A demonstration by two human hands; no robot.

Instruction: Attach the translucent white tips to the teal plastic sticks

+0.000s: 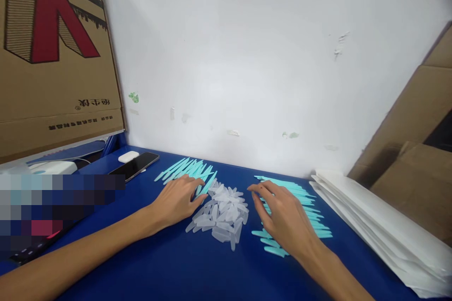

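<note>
Frosted caps: loose heap (226, 214), center of the blue tabletop (190, 268), btwn both hands; translucent, tapered pcs, overlapping every which way, not in any tray.
L sticks: turquoise, slim, tapered (187, 168); fanned bunch at upper L of the heap, nearest ones just beside the caps.
R sticks: same turquoise type (312, 210); roughly parallel, stacked in a column R of the heap, partly hidden under the hand.
L hand: (180, 197) over the near end of L sticks, fingers curled, thumb & index tips apart w/ turquoise btwn them; couldn't tell if it gripped a stick.
R hand: (284, 211) above R sticks, fingers loosely bent, tips toward the heap, nothing seen btwn them; grip looked released.
Phone: (136, 165) dark screen up, flat on tabletop, L of L sticks.
White case: (128, 156) small, rounded, lid down, just behind phone; contents hidden.
L carton: (70, 80) big, brown, red-&-black print, lettering upside down; contents n/a to view.
White stack: (381, 225) flat, layered sheets or bags, far R; couldn't tell if filled.
R carton: (416, 188) brown cardboard beyond white stack, dark patch at edge; inside unclear.
Wall: (226, 56) white, w/ torn tape bits, behind tabletop.
</note>
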